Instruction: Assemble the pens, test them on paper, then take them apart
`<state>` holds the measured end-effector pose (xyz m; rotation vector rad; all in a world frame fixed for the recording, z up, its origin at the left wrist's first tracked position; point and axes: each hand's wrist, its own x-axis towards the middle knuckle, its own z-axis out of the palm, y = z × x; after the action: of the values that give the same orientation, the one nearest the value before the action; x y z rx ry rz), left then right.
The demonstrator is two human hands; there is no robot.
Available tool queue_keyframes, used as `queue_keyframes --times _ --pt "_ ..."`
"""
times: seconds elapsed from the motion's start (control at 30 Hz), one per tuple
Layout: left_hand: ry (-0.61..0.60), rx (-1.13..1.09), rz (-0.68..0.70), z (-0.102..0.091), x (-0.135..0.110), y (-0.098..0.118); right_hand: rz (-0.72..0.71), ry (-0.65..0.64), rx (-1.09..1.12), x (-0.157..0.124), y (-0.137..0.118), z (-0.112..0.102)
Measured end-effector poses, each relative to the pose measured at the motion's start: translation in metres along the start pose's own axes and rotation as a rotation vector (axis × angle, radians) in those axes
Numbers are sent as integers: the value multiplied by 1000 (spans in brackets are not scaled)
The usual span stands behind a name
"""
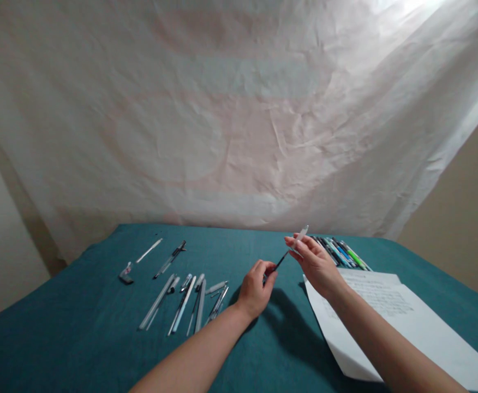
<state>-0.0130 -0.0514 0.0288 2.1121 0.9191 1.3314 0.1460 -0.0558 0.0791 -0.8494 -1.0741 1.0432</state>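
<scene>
Your left hand [257, 286] pinches the thin refill [280, 261], held above the worktop [100, 338], and your right hand [316, 263] grips the clear pen barrel [302, 235]; misaligned, the refill may bend or drop among the loose pen parts [185, 300].

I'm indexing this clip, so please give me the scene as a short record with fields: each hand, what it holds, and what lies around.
left hand: pinches a thin dark rod whose far end reaches the other hand
right hand: holds a clear pen barrel, tilted up and away
left of the hands: loose pen parts lying on the teal cloth
behind the right hand: row of pens, side by side
under the right forearm: white paper with faint writing
backdrop: creased white sheet
</scene>
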Motion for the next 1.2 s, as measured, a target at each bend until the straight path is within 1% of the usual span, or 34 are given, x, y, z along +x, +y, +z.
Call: queue_keyframes --times 0.17,0.33,0.53,0.7,0.83,0.93,1.2 --pt "-26 23 -9 0 -1 -1 -6 -27 -28 0 4 0" --pt "-25 24 -9 1 0 -3 2 -100 -81 -4 10 3" --pt "-5 5 -11 -1 0 -1 18 -103 -150 -6 9 5" --pt "-22 18 -7 -1 1 2 37 -142 -149 -6 13 3" --pt "11 -10 5 -1 1 2 96 -190 -155 -10 21 6" --pt "25 -24 7 -1 1 2 87 -205 -153 -12 23 8" --pt "6 30 -11 -2 1 0 85 -223 -146 -12 21 8"
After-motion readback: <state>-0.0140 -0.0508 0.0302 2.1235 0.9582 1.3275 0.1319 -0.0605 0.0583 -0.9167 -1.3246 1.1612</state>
